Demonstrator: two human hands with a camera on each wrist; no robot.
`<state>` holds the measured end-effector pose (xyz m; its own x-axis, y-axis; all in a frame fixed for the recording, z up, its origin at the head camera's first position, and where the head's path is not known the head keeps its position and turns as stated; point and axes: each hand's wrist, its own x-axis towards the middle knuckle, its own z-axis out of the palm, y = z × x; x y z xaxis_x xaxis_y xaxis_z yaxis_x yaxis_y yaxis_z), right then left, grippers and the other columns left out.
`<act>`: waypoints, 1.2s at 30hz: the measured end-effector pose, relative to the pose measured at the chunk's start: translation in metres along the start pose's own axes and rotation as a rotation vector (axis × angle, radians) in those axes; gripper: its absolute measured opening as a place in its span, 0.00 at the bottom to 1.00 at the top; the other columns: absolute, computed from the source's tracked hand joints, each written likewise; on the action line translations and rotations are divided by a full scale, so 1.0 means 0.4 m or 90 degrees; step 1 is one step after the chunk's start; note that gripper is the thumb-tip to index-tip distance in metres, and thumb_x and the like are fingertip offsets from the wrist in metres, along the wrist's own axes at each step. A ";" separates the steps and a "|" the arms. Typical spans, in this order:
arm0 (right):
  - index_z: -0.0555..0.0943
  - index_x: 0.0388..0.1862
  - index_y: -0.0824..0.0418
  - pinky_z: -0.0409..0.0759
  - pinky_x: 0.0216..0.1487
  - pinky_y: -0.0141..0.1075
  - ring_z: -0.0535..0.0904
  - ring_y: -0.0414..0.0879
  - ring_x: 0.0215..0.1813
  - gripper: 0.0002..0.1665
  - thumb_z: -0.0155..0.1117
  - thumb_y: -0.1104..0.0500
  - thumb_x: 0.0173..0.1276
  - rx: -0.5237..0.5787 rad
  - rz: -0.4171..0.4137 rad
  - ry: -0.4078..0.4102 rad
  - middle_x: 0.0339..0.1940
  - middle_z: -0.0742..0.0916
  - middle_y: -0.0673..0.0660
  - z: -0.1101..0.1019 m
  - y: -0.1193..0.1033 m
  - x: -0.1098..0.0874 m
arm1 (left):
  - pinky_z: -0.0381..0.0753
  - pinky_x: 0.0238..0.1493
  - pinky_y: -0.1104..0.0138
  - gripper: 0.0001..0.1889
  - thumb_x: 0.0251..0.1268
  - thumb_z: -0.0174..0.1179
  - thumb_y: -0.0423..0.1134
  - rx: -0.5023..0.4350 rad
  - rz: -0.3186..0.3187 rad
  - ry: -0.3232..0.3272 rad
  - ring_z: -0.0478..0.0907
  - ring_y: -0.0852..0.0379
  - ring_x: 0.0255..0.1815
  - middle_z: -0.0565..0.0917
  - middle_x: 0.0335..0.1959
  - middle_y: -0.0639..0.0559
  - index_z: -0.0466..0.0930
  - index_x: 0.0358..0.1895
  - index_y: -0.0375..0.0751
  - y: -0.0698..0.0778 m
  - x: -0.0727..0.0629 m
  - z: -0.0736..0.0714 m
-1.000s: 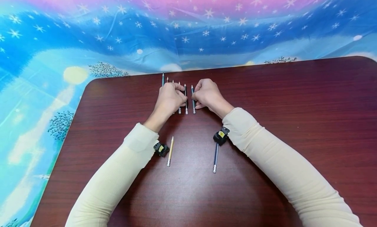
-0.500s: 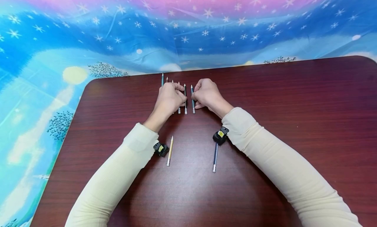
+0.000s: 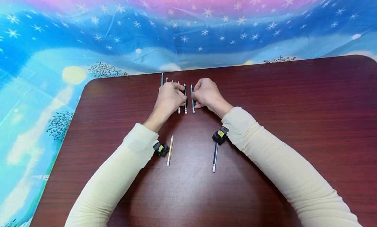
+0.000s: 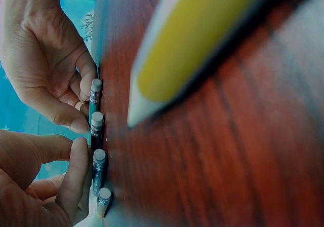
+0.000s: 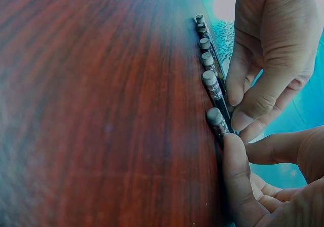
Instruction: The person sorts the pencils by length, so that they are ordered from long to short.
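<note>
In the head view my left hand (image 3: 168, 99) pinches a black pencil (image 3: 185, 97) with thumb and fingertips. Facing it, my right hand (image 3: 207, 94) pinches a dark teal pencil (image 3: 192, 101) a small gap to the right. Both pencils lie on the table, tips away from me and white erasers toward me. More pencils lie side by side left of the black one, partly hidden under my left hand; a green-blue pencil (image 3: 162, 79) is at the row's far left. The right wrist view shows the row's erasers, with the black pencil's eraser (image 5: 209, 78) next to the teal pencil's eraser (image 5: 214, 116).
A yellow pencil (image 3: 170, 151) lies nearer me, beside the left wrist camera (image 3: 161, 149). A dark blue pencil (image 3: 215, 158) sits partly under the right wrist camera (image 3: 220, 135). Behind the brown table (image 3: 279, 105) hangs a snowflake-patterned cloth (image 3: 206, 24).
</note>
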<state>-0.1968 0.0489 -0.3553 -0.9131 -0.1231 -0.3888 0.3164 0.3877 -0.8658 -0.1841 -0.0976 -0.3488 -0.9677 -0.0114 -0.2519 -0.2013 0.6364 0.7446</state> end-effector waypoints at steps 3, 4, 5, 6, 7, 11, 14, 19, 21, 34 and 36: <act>0.73 0.40 0.66 0.89 0.26 0.34 0.76 0.42 0.16 0.06 0.59 0.72 0.69 0.001 0.001 0.000 0.31 0.77 0.58 -0.001 0.001 0.001 | 0.90 0.39 0.66 0.15 0.69 0.59 0.27 0.007 0.002 -0.002 0.90 0.57 0.31 0.88 0.37 0.46 0.84 0.57 0.35 0.001 0.000 0.000; 0.73 0.40 0.66 0.89 0.26 0.34 0.76 0.42 0.16 0.06 0.59 0.72 0.69 0.001 0.002 0.000 0.31 0.77 0.58 -0.002 0.001 0.001 | 0.90 0.40 0.66 0.15 0.69 0.59 0.27 0.010 0.002 -0.003 0.91 0.57 0.32 0.88 0.37 0.46 0.84 0.57 0.35 0.001 -0.001 0.000; 0.73 0.40 0.66 0.89 0.26 0.34 0.76 0.42 0.16 0.06 0.59 0.72 0.69 0.001 0.002 0.000 0.31 0.77 0.58 -0.002 0.001 0.001 | 0.90 0.40 0.66 0.15 0.70 0.59 0.27 0.012 0.004 -0.003 0.91 0.56 0.33 0.88 0.38 0.46 0.84 0.57 0.35 0.001 -0.001 0.001; 0.73 0.39 0.66 0.89 0.26 0.34 0.76 0.42 0.16 0.06 0.59 0.72 0.69 0.001 0.003 0.000 0.31 0.78 0.58 -0.002 0.001 0.001 | 0.90 0.40 0.65 0.15 0.70 0.59 0.27 0.015 0.005 -0.003 0.92 0.56 0.33 0.89 0.38 0.45 0.84 0.57 0.35 0.001 0.000 0.001; 0.73 0.39 0.66 0.89 0.26 0.34 0.76 0.42 0.16 0.06 0.59 0.72 0.69 0.001 0.002 0.000 0.31 0.78 0.58 -0.001 0.000 0.001 | 0.90 0.40 0.65 0.15 0.70 0.59 0.27 0.016 0.006 -0.003 0.92 0.55 0.34 0.89 0.39 0.45 0.84 0.57 0.35 0.001 -0.001 0.001; 0.73 0.40 0.66 0.89 0.26 0.34 0.76 0.42 0.16 0.06 0.60 0.72 0.70 0.000 0.002 -0.001 0.31 0.78 0.58 0.000 -0.003 0.001 | 0.90 0.40 0.65 0.14 0.71 0.60 0.28 0.017 0.012 0.000 0.92 0.54 0.35 0.88 0.39 0.44 0.84 0.57 0.35 0.002 -0.002 -0.001; 0.73 0.40 0.66 0.89 0.26 0.34 0.76 0.42 0.16 0.05 0.59 0.72 0.70 -0.003 0.003 -0.002 0.31 0.78 0.58 -0.002 -0.005 0.000 | 0.89 0.38 0.66 0.14 0.71 0.59 0.28 0.020 0.014 0.003 0.92 0.54 0.34 0.88 0.38 0.45 0.84 0.57 0.35 0.003 -0.003 -0.003; 0.73 0.40 0.66 0.89 0.26 0.34 0.76 0.42 0.17 0.05 0.60 0.72 0.70 0.008 0.010 -0.010 0.33 0.78 0.59 -0.007 -0.005 -0.003 | 0.89 0.35 0.67 0.14 0.71 0.59 0.28 0.011 0.015 0.003 0.91 0.55 0.33 0.87 0.37 0.45 0.84 0.57 0.35 0.005 -0.007 -0.006; 0.73 0.40 0.66 0.89 0.27 0.34 0.75 0.42 0.18 0.06 0.60 0.72 0.70 0.017 0.014 -0.015 0.33 0.78 0.59 -0.010 -0.005 -0.004 | 0.90 0.36 0.67 0.14 0.71 0.60 0.28 0.007 0.017 0.002 0.91 0.55 0.33 0.87 0.37 0.45 0.84 0.57 0.35 0.006 -0.011 -0.009; 0.74 0.42 0.65 0.89 0.28 0.37 0.78 0.44 0.22 0.08 0.65 0.68 0.71 0.000 0.003 -0.029 0.37 0.85 0.63 -0.061 -0.018 -0.076 | 0.88 0.32 0.68 0.15 0.68 0.66 0.31 -0.018 0.032 -0.009 0.88 0.58 0.26 0.88 0.32 0.48 0.85 0.56 0.37 -0.001 -0.080 -0.046; 0.74 0.43 0.65 0.90 0.29 0.37 0.79 0.44 0.22 0.08 0.65 0.67 0.72 -0.006 -0.005 -0.036 0.37 0.86 0.62 -0.072 -0.010 -0.097 | 0.90 0.35 0.66 0.15 0.68 0.66 0.31 -0.033 0.026 -0.017 0.87 0.59 0.25 0.87 0.31 0.49 0.85 0.56 0.37 -0.008 -0.100 -0.054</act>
<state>-0.1701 0.0783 -0.3276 -0.8997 -0.1775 -0.3989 0.3060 0.3954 -0.8660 -0.1480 -0.1160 -0.3276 -0.9709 0.0343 -0.2369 -0.1705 0.5955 0.7851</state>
